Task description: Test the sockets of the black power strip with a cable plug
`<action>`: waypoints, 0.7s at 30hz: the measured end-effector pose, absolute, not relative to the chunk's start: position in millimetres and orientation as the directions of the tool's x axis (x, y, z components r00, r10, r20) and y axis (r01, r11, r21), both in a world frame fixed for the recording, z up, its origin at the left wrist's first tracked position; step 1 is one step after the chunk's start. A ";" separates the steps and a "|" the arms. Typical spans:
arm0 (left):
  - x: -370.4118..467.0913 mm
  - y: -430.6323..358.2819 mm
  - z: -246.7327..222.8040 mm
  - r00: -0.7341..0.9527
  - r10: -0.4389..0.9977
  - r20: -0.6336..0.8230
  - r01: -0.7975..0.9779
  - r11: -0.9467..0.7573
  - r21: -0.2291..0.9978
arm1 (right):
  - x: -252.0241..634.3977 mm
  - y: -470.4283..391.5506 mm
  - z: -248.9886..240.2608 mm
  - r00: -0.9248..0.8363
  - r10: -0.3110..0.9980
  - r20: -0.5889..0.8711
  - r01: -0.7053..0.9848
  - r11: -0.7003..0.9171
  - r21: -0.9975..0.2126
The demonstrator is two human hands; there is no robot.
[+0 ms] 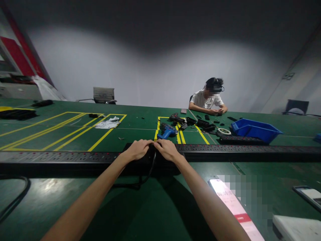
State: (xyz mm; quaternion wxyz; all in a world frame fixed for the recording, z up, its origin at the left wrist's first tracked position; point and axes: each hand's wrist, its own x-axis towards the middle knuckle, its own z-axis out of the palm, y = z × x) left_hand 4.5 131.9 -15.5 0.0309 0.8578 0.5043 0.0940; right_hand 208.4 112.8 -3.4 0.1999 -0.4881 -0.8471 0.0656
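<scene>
My left hand (137, 149) and my right hand (167, 149) meet at the middle of a long black power strip (82, 156), their fingers curled in and fingertips almost touching. A black cable (152, 164) runs up to the fingertips, where both hands appear to pinch it. Anything else between the fingers is hidden. Under the hands is a wider black part (160, 167) of the strip, mostly covered by them. From there the cable curves down and left onto the green table (120, 211).
Beyond the strip lie a blue power drill (167, 131), a second drill (176, 117), black parts (204, 125), a tape roll (224, 131) and a blue bin (255, 130). A person (207, 97) sits opposite. Phones (229, 204) lie at right; a thick cable (23, 190) loops at left.
</scene>
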 end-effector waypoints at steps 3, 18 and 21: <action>4.2 131.0 -15.2 0.492 0.860 0.136 0.848 -0.509 0.145 | 210.9 113.4 -4.4 -0.468 0.845 0.259 0.798 0.530 -0.286; 4.2 133.4 -16.4 0.472 0.871 0.133 0.851 -0.490 0.188 | 211.7 114.6 23.1 -0.630 0.764 0.136 0.776 0.617 0.126; 3.8 134.3 -17.8 0.476 0.866 0.154 0.844 -0.499 0.196 | 205.3 119.7 22.7 -0.639 0.756 0.139 0.769 0.622 0.150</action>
